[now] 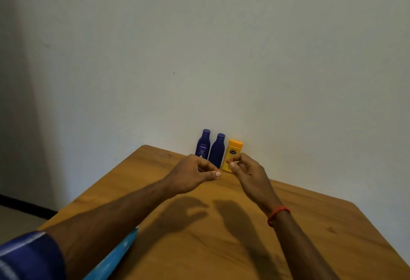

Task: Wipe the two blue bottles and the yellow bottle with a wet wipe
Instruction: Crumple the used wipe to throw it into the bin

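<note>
Hands held before three bottles on a wooden table

Seen from the person's own head, looking forward and down, both forearms reach out over a brown wooden table [199,246]. The left hand [193,175] is raised above the tabletop with its fingers curled in and the thumb lying forward along the forefinger; nothing shows in its hold. The right hand [246,171] is just beside it, also raised, with its fingers curled and thumb and forefinger tip close together; nothing shows between them either. No wipe can be seen in either hand.

At the table's far edge, against a pale wall [221,58], three bottles stand upright in a close row. On the left is a dark blue bottle with a label [203,144], next a second dark blue bottle [217,149], then a yellow bottle [234,151] on the right. The hands partly cover the bottles' bases.

A red band [278,213] circles the right wrist. A blue striped sleeve [28,255] covers the left upper arm, and a light blue packet [115,257] lies on the near left table edge, partly under that forearm.
</note>
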A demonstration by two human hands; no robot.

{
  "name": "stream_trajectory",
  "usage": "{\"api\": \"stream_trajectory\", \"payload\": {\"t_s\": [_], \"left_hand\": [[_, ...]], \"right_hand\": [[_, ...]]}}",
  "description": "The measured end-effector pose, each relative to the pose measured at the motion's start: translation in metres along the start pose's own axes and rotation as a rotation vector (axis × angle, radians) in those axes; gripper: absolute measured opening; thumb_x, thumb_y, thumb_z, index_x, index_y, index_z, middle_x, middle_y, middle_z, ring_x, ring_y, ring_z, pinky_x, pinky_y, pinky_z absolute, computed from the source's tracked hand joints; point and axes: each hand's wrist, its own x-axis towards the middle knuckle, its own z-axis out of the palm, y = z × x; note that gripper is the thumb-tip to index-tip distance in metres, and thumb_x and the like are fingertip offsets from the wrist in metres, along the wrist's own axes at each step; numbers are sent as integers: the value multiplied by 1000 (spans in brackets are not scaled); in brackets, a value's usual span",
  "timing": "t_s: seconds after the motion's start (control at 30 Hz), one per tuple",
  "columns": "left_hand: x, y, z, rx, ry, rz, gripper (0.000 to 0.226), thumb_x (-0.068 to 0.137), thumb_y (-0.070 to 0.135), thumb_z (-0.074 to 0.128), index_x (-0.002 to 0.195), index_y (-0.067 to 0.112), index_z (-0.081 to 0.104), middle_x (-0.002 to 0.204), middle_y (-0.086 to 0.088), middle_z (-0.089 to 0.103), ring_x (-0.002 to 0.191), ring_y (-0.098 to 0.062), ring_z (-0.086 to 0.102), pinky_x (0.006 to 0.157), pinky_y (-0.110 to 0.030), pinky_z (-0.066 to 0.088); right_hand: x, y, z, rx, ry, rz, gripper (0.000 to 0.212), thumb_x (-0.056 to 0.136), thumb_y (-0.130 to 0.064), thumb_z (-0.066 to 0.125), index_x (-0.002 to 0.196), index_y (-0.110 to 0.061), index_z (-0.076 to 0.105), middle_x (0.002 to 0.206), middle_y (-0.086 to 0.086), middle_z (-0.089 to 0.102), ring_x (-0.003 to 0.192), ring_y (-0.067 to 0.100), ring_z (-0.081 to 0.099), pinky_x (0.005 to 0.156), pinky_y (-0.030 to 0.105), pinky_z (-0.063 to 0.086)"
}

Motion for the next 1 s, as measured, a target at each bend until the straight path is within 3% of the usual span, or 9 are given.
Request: {"api": "stream_trajectory", "payload": {"t_s": [0.13, 0.2, 0.27, 0.47, 0.7, 0.87, 1.0], "left_hand": [[-44, 16, -16, -12, 26, 28, 27, 89, 39, 70, 110, 22, 75, 95, 9, 76, 82, -4, 70, 70, -18, 54], [-68, 21, -25, -30, 57, 32, 18, 89, 38, 69, 103, 27, 75, 89, 11, 75, 79, -4, 70, 63, -15, 50], [-90, 24, -35, -60, 79, 45, 9, 90, 35, 69, 97, 32, 73, 85, 12, 75, 76, -5, 70, 60, -14, 51], [-156, 8, -70, -163, 157, -62, 25, 84, 41, 75, 105, 28, 77, 90, 3, 77, 74, -10, 69, 66, -31, 57], [-225, -18, -126, -193, 262, -156, 23, 83, 28, 79, 103, 17, 77, 91, -8, 77, 77, -18, 74, 70, -34, 59], [-267, -42, -167, -126, 338, -244, 21, 85, 27, 77, 101, 13, 77, 88, -6, 77, 75, -19, 75, 66, -28, 59], [-298, -63, -192, -74, 382, -306, 20, 84, 25, 78, 100, 13, 77, 83, 0, 76, 75, -18, 75, 62, -25, 57]], "right_hand": [[-43, -52, 28, 57, -180, -1, 30, 88, 2, 53, 105, -22, 49, 108, -1, 56, 99, 11, 57, 72, 22, 50], [-61, -73, 41, 57, -207, -37, 34, 88, 8, 47, 103, -23, 46, 112, 3, 54, 104, 14, 56, 79, 28, 53], [-74, -89, 53, 51, -198, -88, 33, 92, 7, 44, 104, -24, 44, 110, 1, 55, 102, 14, 58, 79, 29, 55], [-108, -127, 90, 90, -247, -138, 31, 93, -9, 61, 111, -25, 41, 104, -5, 62, 86, 11, 69, 72, 35, 61], [-110, -164, 148, 30, -210, -187, 26, 71, -24, 87, 87, -22, 66, 81, -4, 72, 74, 11, 69, 66, 34, 59], [-110, -189, 200, 153, -332, -164, 14, 79, -22, 79, 92, -24, 75, 89, -6, 73, 79, 8, 68, 69, 27, 57], [-109, -203, 243, 81, -425, -201, 20, 82, -15, 74, 100, -23, 76, 89, -9, 73, 78, 5, 67, 69, 22, 54]]}}
